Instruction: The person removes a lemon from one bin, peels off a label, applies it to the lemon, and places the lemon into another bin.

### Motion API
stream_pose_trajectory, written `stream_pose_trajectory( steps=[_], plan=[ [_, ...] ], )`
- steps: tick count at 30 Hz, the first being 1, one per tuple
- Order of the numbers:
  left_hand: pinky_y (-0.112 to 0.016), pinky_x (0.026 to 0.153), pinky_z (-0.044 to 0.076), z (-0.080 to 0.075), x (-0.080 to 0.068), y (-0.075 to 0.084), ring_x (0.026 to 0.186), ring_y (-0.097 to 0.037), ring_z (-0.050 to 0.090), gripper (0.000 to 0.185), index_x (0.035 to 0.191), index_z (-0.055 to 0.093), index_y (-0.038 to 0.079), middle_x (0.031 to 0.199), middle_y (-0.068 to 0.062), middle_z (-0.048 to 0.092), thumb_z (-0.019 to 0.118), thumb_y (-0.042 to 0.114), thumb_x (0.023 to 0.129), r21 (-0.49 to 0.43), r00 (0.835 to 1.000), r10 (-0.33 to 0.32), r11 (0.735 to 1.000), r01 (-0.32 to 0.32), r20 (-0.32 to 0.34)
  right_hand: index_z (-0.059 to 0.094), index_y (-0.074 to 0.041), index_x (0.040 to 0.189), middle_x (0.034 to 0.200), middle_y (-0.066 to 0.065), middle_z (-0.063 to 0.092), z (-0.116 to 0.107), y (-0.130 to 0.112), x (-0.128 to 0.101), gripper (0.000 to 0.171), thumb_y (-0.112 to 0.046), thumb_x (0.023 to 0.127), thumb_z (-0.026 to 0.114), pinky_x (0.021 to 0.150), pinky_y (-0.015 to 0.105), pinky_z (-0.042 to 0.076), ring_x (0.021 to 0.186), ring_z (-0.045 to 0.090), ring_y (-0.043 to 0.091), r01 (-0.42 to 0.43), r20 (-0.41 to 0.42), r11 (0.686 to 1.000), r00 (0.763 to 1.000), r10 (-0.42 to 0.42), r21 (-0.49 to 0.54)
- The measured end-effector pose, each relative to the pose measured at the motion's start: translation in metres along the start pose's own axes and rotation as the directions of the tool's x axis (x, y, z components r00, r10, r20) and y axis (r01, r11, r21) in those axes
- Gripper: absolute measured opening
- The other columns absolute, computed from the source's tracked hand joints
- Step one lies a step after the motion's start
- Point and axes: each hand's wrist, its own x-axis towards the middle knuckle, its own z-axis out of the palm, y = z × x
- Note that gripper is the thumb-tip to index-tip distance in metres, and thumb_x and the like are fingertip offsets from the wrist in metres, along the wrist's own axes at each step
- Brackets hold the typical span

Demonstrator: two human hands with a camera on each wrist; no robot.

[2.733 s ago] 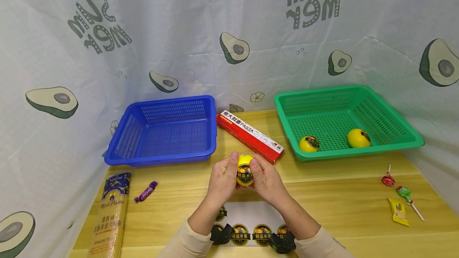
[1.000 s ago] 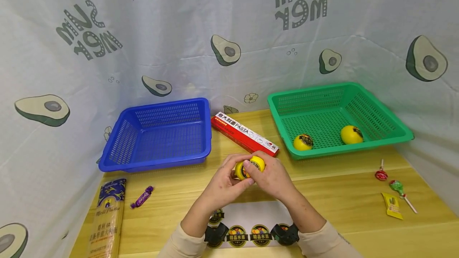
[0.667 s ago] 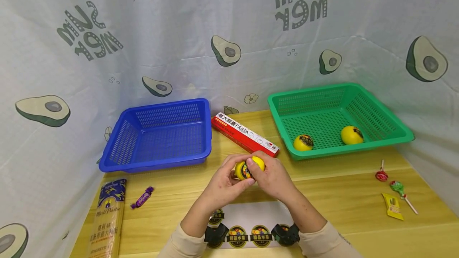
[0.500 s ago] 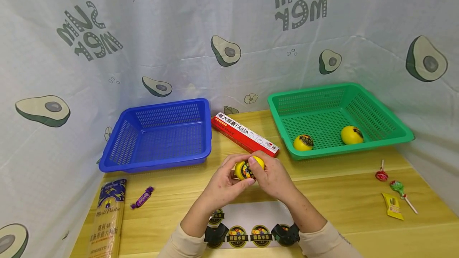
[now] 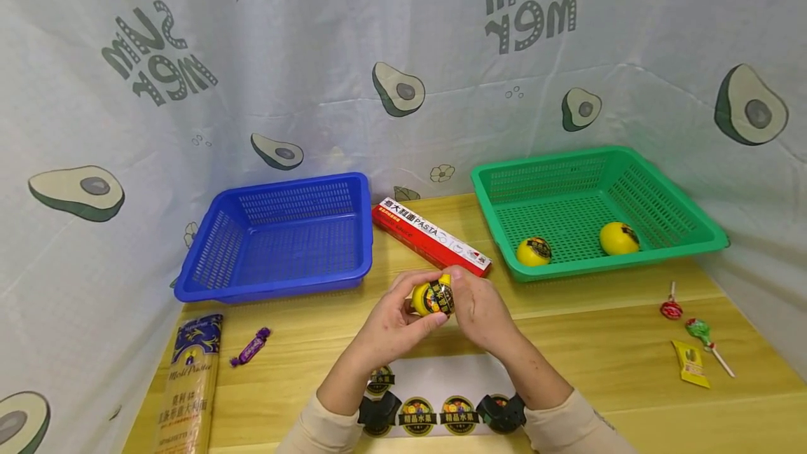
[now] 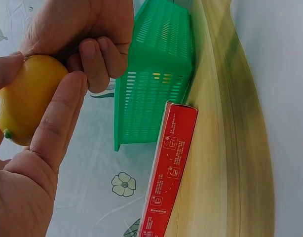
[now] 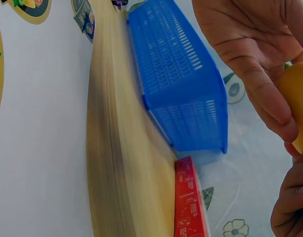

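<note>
I saw both hands, left hand (image 5: 392,319) and right hand (image 5: 480,314), pinching the labelled yellow plastic lemon (image 5: 431,298) above the wooden worktop (image 5: 599,342).

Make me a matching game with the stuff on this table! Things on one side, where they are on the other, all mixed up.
Things:
1. lemon with a sticker
2. red pasta box
3. purple candy
4. lollipops

Places:
A. between the blue basket and the green basket
B. on the table's right side, near a yellow packet
C. held in both hands
D. beside the spaghetti bag

Pairs: 1-C, 2-A, 3-D, 4-B
</note>
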Motion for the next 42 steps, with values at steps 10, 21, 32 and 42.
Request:
stream_pose_trajectory(
  steps=[10, 21, 32, 42],
  plan=[
    [-0.026, 0.082, 0.061, -0.006, 0.0, 0.0, 0.1, -0.015, 0.066, 0.058, 0.144, 0.05, 0.012, 0.139, -0.018, 0.046, 0.071, 0.0, 0.091, -0.047, 1.0, -0.017, 0.999, 0.017, 0.002, 0.065, -0.006, 0.115, 0.067, 0.007, 0.049, -0.006, 0.003, -0.005, 0.048, -0.038, 0.113, 0.029, 0.048, 0.025, 0.038, 0.053, 0.046, 0.015, -0.266, 0.033, 0.935, 0.963, 0.266, 0.236],
    [-0.024, 0.083, 0.06, -0.009, 0.002, -0.002, 0.103, -0.02, 0.066, 0.06, 0.144, 0.051, 0.016, 0.142, -0.016, 0.047, 0.074, 0.003, 0.09, -0.007, 0.997, -0.072, 0.997, 0.072, -0.015, 0.054, -0.011, 0.136, 0.092, 0.007, 0.057, -0.039, 0.026, -0.044, 0.037, -0.03, 0.105, 0.058, 0.056, 0.025, 0.046, 0.065, 0.059, 0.014, -0.364, -0.094, 0.925, 0.922, 0.375, 0.112],
    [-0.023, 0.082, 0.058, -0.009, 0.0, -0.005, 0.101, -0.02, 0.065, 0.061, 0.145, 0.051, 0.019, 0.14, -0.014, 0.049, 0.075, 0.007, 0.09, 0.042, 0.995, -0.095, 0.995, 0.096, -0.022, 0.031, -0.017, 0.157, 0.127, 0.013, 0.046, -0.086, 0.057, -0.048, 0.067, -0.042, 0.101, 0.06, 0.058, 0.024, 0.047, 0.074, 0.055, 0.001, -0.46, -0.296, 0.88, 0.829, 0.474, 0.122],
    [-0.022, 0.079, 0.058, -0.007, 0.001, -0.007, 0.093, -0.018, 0.066, 0.069, 0.149, 0.044, 0.018, 0.142, -0.015, 0.049, 0.077, 0.007, 0.089, 0.05, 0.991, -0.131, 0.99, 0.132, -0.02, 0.026, -0.022, 0.16, 0.132, 0.012, 0.045, -0.107, 0.082, -0.039, 0.074, -0.05, 0.1, 0.058, 0.062, 0.021, 0.044, 0.079, 0.05, 0.005, -0.542, -0.384, 0.827, 0.739, 0.553, 0.149]
  ],
)
